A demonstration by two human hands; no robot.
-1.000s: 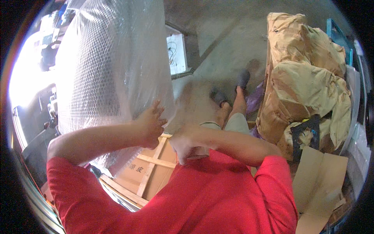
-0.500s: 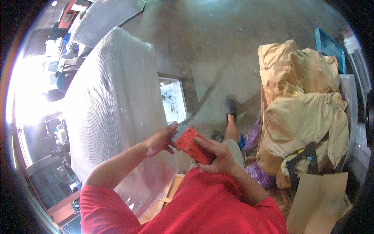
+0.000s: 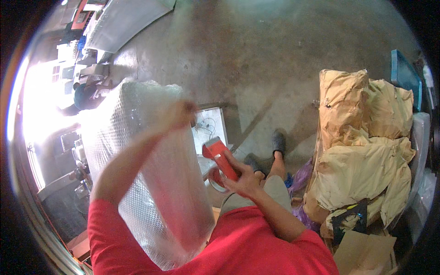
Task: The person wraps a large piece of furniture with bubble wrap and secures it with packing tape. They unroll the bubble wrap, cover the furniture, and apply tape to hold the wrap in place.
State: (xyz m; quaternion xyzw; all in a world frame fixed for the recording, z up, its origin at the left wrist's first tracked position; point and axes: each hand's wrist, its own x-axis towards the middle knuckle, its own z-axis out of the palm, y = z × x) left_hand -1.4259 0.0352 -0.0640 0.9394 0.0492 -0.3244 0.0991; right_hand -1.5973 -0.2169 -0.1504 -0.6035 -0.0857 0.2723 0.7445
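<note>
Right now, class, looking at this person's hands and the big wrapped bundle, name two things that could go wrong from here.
The left hand alone steadies the tall bubble-wrapped bundle near its top, so the bundle might tip or slip.

The right hand holds the red tape dispenser close to the body; its cutting edge cannot be made out, so it could perhaps nick the fingers or the wrap.

Tall bubble-wrapped bundle (image 3: 151,183) upright (slightly tilted), red tape dispenser (image 3: 221,158) just beside it, roll downward.

The left hand (image 3: 181,112) is raised, arm stretched up and forward, blurred. The right hand (image 3: 243,176) sits lower with fingers curled shut, elbow bent.
</note>
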